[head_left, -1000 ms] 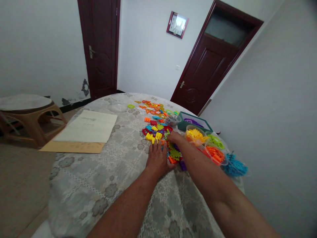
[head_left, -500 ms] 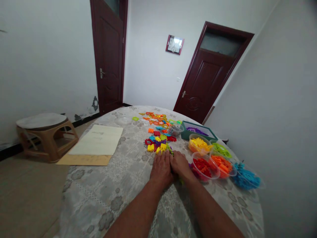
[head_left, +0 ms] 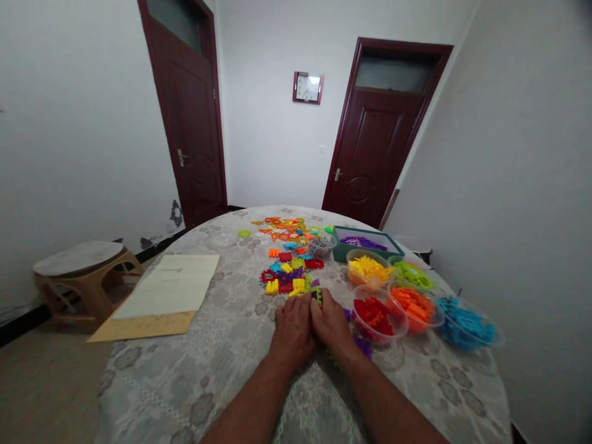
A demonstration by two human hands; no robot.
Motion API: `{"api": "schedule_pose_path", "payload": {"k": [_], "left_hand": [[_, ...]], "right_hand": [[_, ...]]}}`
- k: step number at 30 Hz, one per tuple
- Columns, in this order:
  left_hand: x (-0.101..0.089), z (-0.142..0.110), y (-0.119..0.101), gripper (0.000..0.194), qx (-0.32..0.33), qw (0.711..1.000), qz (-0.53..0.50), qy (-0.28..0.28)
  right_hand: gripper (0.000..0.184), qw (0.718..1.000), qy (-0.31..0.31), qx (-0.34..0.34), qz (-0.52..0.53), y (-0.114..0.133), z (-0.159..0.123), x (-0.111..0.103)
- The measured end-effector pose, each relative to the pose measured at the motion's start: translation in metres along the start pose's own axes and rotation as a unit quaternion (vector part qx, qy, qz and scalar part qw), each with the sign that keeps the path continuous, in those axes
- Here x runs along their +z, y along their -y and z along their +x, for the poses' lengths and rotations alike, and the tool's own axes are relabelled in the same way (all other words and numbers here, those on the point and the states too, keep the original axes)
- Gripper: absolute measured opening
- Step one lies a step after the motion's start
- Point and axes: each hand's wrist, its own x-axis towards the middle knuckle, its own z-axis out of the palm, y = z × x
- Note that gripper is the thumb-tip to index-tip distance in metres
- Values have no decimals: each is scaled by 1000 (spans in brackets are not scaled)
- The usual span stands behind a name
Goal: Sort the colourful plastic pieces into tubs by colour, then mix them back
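Observation:
My left hand (head_left: 295,327) and my right hand (head_left: 330,320) are pressed together over the table, fingers closed on interlocking plastic building pieces. Between the fingertips a dark and lime-green piece (head_left: 317,296) pokes out. Below my right hand, bits of green (head_left: 333,360) and a purple piece (head_left: 363,346) show at the edge of the wrist. The hands cover most of what they grip. Just beyond the fingers lies a group of loose pieces, with a yellow piece (head_left: 298,285) and another yellow piece (head_left: 272,287) nearest.
To the right stand clear tubs of red pieces (head_left: 372,316), orange pieces (head_left: 413,304), yellow pieces (head_left: 370,269) and blue pieces (head_left: 467,327). A green box (head_left: 342,253) holds purple pieces. Paper sheets (head_left: 169,287) lie at left on the patterned tablecloth (head_left: 161,382). A stool (head_left: 83,271) stands beyond.
The camera view has tilted and shifted slightly. Both hands stay together; more of the dark and green piece shows at the fingertips, and more purple shows by my right wrist.

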Motion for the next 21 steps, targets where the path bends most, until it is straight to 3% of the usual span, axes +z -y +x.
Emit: {"api": "schedule_pose_path", "payload": {"k": [5,8,13,21], "left_hand": [[-5,0,-2,63,5,1000,-13,10],[-5,1,-1,61,0,1000,-11,8],[5,2,6,65,17,1000,-19,-16],[14,3,13,51,28,997,-16,-75]], "right_hand": [[30,998,-13,38,47,6,-1,-7],[23,998,-2,41,55,8,-1,-7],[13,998,-30,9,56,5,-1,2],[21,999,-22,-24,13,5,-2,2]]}}
